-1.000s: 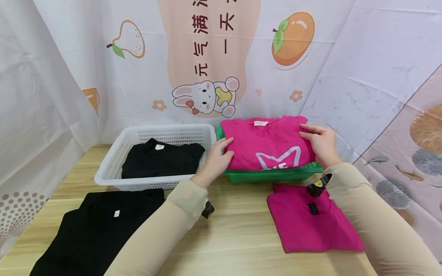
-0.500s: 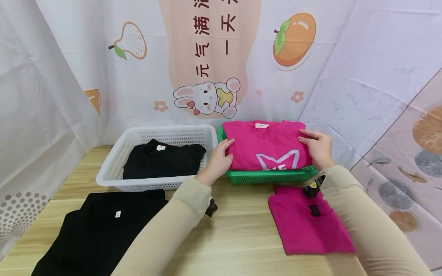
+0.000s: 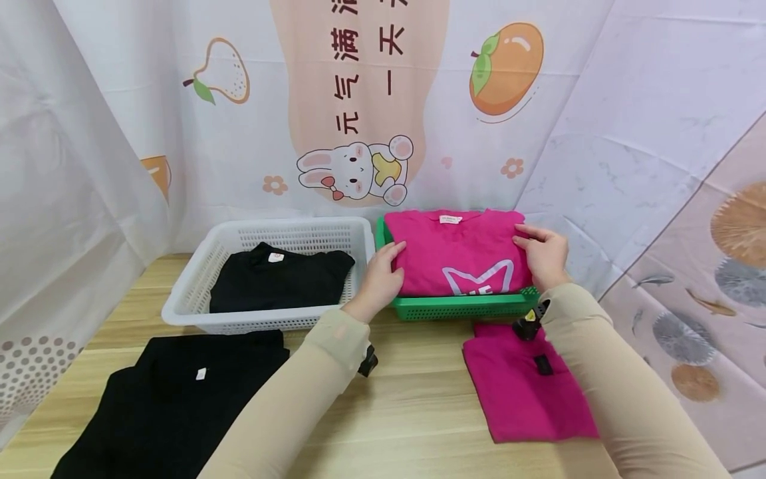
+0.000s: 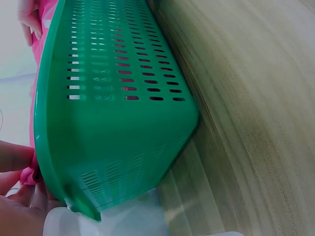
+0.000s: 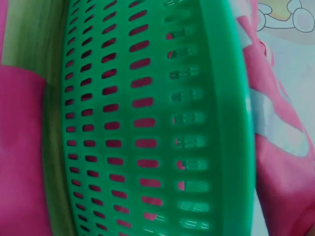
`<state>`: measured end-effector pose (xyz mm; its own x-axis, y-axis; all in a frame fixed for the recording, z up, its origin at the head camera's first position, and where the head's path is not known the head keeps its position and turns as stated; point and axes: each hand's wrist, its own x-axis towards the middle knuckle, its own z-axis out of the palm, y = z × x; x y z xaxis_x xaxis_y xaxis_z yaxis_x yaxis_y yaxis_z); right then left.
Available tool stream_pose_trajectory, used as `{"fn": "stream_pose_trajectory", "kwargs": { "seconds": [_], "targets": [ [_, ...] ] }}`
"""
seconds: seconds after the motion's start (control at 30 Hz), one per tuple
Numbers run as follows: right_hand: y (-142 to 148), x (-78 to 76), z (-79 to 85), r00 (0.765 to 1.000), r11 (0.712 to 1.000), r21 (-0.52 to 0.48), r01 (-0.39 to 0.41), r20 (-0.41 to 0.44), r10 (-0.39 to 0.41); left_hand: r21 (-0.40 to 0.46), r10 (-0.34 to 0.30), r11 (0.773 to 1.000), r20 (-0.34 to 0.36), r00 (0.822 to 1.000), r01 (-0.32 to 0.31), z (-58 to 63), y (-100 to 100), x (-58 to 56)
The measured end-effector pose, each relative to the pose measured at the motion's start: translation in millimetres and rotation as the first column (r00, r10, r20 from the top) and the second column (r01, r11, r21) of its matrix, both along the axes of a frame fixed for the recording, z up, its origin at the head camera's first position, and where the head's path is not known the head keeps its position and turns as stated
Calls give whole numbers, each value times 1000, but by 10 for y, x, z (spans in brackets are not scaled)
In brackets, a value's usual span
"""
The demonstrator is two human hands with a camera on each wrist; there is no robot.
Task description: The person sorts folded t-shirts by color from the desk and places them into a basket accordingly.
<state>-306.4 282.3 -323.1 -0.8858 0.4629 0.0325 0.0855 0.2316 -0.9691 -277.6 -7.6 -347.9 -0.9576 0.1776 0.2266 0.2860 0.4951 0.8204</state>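
A pink T-shirt (image 3: 455, 243) with a white neck label and a pale star print lies folded in the green basket (image 3: 467, 309), its top about level with the rim. On its left edge, my left hand (image 3: 382, 274) pinches the fabric between thumb and fingers; the left wrist view shows a pink fold (image 4: 30, 173) caught there, right at the rim. My right hand (image 3: 544, 258) grips the shirt's right edge, thumb and fingertips on the cloth. In the right wrist view the basket's slotted wall (image 5: 110, 123) fills the middle and that hand is out of sight.
To the left stands a white basket (image 3: 299, 315) holding a folded black shirt (image 3: 281, 283). Another black garment (image 3: 161, 406) lies on the wooden table (image 3: 395, 412) at front left. A folded pink shirt (image 3: 526, 406) lies before the green basket. A printed curtain (image 3: 239, 153) hangs behind.
The pink T-shirt has sunk lower into the green basket. My right hand has come down and inward to the left with its edge; the left hand has shifted only slightly.
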Motion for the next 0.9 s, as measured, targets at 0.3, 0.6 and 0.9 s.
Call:
{"fn": "stream_pose_trajectory", "kwargs": {
  "seconds": [0.3,0.6,0.9],
  "targets": [
    [27,48,-60,995,996,-74,48,-88,-55,28,26,999,-51,998,-24,-43,-36,34],
    [-33,128,-34,992,999,-29,-31,-120,27,99,37,995,-46,998,-32,-53,-56,51],
    [-38,282,20,963,973,-109,-203,-202,179,178,18,984,-43,999,-10,40,-42,226]
  ]
}}
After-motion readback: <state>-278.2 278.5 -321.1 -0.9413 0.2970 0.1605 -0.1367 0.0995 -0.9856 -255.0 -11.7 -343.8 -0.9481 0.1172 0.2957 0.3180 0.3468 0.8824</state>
